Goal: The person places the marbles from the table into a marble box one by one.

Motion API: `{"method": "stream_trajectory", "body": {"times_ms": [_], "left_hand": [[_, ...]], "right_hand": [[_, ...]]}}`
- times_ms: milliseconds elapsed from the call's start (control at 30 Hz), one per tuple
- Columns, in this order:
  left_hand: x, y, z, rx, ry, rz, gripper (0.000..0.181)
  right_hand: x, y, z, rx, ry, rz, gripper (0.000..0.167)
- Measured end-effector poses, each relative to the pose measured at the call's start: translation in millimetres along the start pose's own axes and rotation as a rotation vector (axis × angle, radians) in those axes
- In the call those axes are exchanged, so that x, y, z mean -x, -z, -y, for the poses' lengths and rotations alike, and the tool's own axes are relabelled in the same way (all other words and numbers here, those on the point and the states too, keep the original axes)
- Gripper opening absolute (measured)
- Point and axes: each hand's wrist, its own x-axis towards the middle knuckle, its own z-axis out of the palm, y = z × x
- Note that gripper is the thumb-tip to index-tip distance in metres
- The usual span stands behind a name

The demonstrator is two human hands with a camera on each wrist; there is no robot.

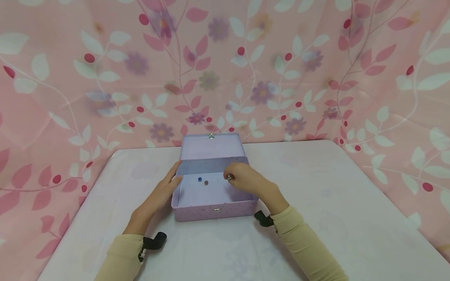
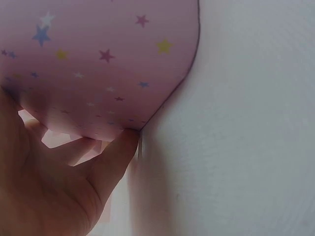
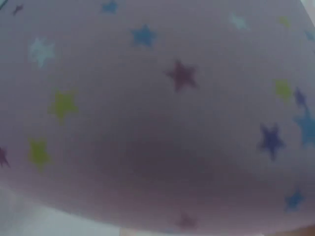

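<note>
Right hand: [image 1: 245, 180] bent over the right side of the box, fingertips narrowed in a pinch
Small item: [image 1: 230, 178] between those fingertips, too small to identify
Left hand: [image 1: 163, 190] fingers extended and spread, touching the box's left wall
Blue bead: [image 1: 200, 179] on the box floor, toward the far left
Brown bead: [image 1: 206, 182] just right of the blue one
Box: [image 1: 213, 212] lilac, star-printed, resting on the tabletop [image 1: 327, 218]
Lid: [image 1: 213, 146] raised at the far side
Floral cloth: [image 1: 225, 78] hanging beyond the tabletop
</note>
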Motion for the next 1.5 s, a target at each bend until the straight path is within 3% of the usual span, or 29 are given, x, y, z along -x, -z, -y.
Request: {"method": "stream_trajectory", "body": {"times_ms": [233,667,1067,1500], "left_hand": [[0.8,-0.4,1.3,0.009,-0.003,0.001,0.064],[-0.8,-1.5,0.7,0.013,-0.001,-0.003,0.064],[0.0,-1.1,1.2,0.014,0.004,-0.005,0.063],[0.6,-0.2,0.2,0.020,0.006,-0.001,0.063]], "right_hand": [[-1.7,-12.7,4.5,0.031,0.018,0.050,0.014],[-0.8,-25.5,11.1,0.038,-0.033,0.096,0.016],[1.0,-26.7,12.1,0.097,-0.044,0.146,0.018],[1.0,-26.9,11.8,0.100,-0.050,0.148,0.015]]}}
